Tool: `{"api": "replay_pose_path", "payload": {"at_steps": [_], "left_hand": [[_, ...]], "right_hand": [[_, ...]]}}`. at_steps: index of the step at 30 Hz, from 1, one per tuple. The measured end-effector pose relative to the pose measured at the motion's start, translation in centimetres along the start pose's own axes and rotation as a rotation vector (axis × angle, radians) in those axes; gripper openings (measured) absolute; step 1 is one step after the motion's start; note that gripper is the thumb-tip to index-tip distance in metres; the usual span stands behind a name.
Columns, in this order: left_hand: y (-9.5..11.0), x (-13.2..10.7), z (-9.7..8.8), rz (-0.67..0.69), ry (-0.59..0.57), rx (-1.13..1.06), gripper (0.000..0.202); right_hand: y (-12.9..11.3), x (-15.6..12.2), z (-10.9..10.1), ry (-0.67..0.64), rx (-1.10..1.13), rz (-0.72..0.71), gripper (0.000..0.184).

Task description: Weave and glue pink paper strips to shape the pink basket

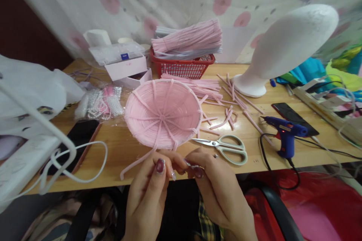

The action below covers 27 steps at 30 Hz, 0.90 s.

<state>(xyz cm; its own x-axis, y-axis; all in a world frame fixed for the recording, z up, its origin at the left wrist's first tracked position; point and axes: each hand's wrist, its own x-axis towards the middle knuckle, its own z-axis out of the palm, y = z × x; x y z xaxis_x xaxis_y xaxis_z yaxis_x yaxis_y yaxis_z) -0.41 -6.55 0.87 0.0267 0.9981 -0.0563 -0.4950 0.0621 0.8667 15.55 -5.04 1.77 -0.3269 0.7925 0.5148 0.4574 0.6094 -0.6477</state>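
Here's the wooden table (pixel 110 160), spread wide before me, and at its far right the white foam head form (pixel 285 51) leans tall on its round base. Now the pink ribbed bowl (pixel 162 115): it sits mid-table straight ahead, open side showing, ribs fanning out from its centre, a loose pink stem (pixel 135 163) trailing off the near rim toward my left. Behind it, the red basket (pixel 183 68), loaded with a bundle of pink stems (pixel 189 37). And in close, just before that near rim, my left hand (pixel 154 192) and my right hand (pixel 216 186), fingers curled in and tips nearly meeting! Off to the right lies the blue glue gun (pixel 285 131), a red light glowing; nearer, scissors (pixel 223 147), blades parted slightly. Smallest of all, a thin glinting strand (pixel 192 165): my right fingertips pinch it. My left thumb and finger press close, but I can't tell whether they grip anything.
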Motion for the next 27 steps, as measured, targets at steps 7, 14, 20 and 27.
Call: {"api": "replay_pose_path", "payload": {"at_steps": [7, 14, 20, 27], "left_hand": [[-0.2, -0.3, -0.7, -0.018, 0.021, 0.025, 0.032], [-0.4, -1.4, 0.5, 0.112, 0.076, 0.193, 0.03], [-0.5, -1.8, 1.6, 0.339, 0.076, 0.3, 0.023], [-1.1, -0.7, -1.0, 0.07, -0.006, 0.042, 0.035]], "right_hand": [[0.0, -0.3, 0.6, 0.065, -0.011, 0.017, 0.025], [-0.2, -0.7, 1.0, 0.153, 0.068, 0.119, 0.022], [-0.6, -0.7, 1.7, 0.239, 0.186, 0.175, 0.022], [-0.7, -0.4, 1.5, 0.275, 0.294, 0.199, 0.029]]}}
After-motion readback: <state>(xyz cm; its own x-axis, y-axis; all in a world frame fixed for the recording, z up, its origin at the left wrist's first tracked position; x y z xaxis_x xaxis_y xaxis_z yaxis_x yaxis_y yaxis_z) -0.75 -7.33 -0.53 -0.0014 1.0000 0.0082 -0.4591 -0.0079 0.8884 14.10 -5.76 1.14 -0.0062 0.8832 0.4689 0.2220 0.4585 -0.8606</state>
